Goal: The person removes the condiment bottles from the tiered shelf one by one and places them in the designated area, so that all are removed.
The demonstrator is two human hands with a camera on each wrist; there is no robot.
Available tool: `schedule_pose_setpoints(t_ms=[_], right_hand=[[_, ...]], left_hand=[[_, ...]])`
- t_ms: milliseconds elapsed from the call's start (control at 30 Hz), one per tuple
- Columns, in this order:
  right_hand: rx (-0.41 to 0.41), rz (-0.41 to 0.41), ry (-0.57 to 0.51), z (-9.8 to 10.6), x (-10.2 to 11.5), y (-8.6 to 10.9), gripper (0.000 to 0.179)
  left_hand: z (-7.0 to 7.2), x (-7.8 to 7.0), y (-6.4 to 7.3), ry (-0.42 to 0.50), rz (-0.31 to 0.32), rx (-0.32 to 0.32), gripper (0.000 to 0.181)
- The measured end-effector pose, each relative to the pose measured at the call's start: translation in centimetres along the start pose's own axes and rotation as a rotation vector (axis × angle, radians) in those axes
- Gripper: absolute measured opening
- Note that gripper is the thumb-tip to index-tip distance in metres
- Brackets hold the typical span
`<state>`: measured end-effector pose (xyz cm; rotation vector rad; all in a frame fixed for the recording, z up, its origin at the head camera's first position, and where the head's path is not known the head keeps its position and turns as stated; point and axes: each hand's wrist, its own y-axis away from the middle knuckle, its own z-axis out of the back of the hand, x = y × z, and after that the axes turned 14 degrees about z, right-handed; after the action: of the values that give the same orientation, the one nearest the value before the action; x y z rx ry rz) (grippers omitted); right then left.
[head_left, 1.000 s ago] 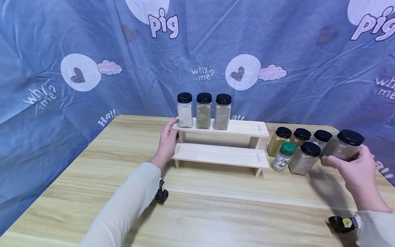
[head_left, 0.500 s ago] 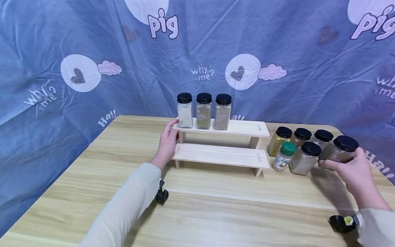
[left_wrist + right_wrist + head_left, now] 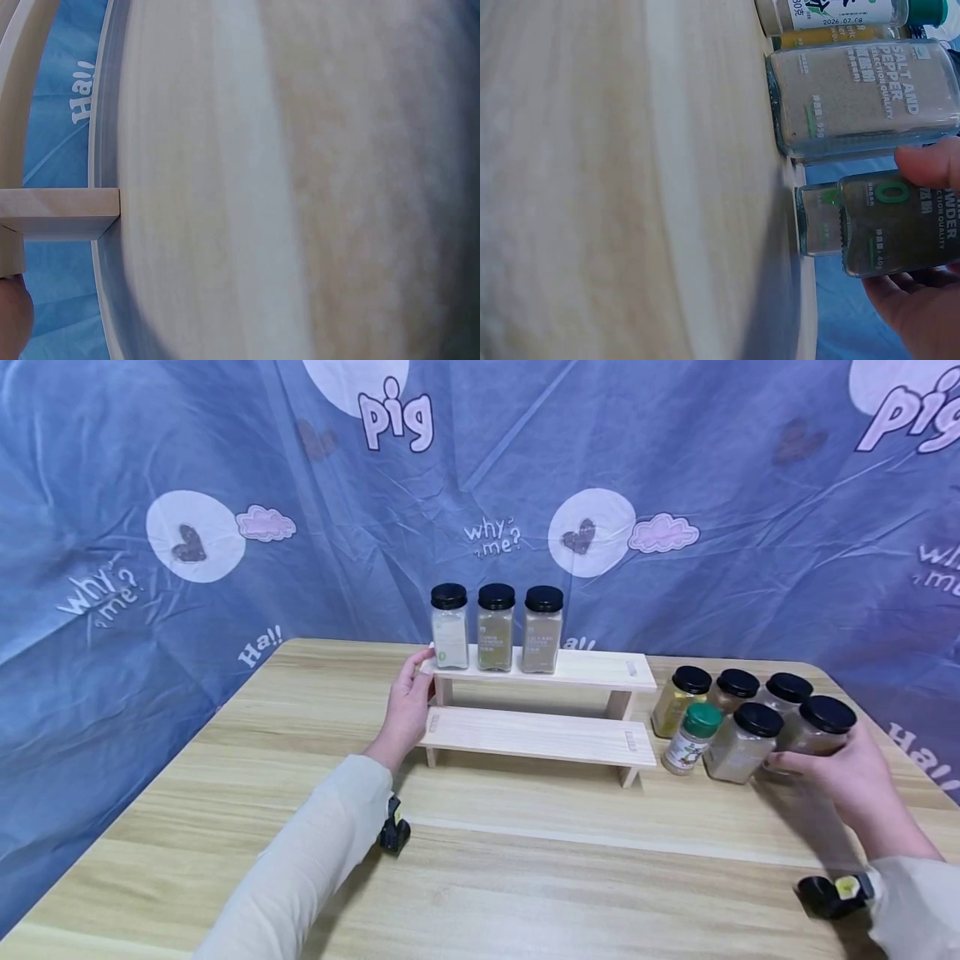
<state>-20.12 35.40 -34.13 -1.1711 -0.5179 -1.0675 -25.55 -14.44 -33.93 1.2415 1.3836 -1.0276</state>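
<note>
My left hand (image 3: 407, 703) grips the left end of the upper tier of a two-step wooden rack (image 3: 540, 735). Three black-lidded spice jars (image 3: 495, 635) stand upright in a row on that tier, toward its left. At the right, my right hand (image 3: 858, 777) holds a dark-powder spice jar (image 3: 892, 225) between thumb and fingers, lid up. In the right wrist view its base looks slightly above the tabletop. Beside it stands a salt and pepper jar (image 3: 847, 97). The left wrist view shows a rack leg (image 3: 67, 206) and part of a finger (image 3: 13, 319).
Right of the rack, a green-capped bottle (image 3: 688, 743), a yellow spice jar (image 3: 675, 706) and several other black-lidded jars (image 3: 731, 689) cluster closely. A blue printed cloth (image 3: 337, 543) hangs behind the wooden table (image 3: 480, 877).
My right hand has moved left and down with the spice jar, nearer the cluster. The left hand and the rack stay in place.
</note>
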Motion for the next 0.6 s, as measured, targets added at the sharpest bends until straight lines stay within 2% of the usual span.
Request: schedule_pose_setpoints(t_ms=[167,400,600], right_hand=[[0.02,-0.028,0.089,-0.05,-0.41,0.04,0.056],[0.04,-0.042,0.111,-0.1,-0.81,0.15,0.056],[0.056,-0.069,0.202,-0.2,-0.9,0.25,0.058]], left_hand=[[0.01,-0.03,0.01,-0.004,0.004,-0.002,0.034],[-0.04,-0.04,0.08,-0.007,0.007,-0.011,0.034],[0.0,0.01,-0.03,-0.014,-0.001,-0.01,0.034]])
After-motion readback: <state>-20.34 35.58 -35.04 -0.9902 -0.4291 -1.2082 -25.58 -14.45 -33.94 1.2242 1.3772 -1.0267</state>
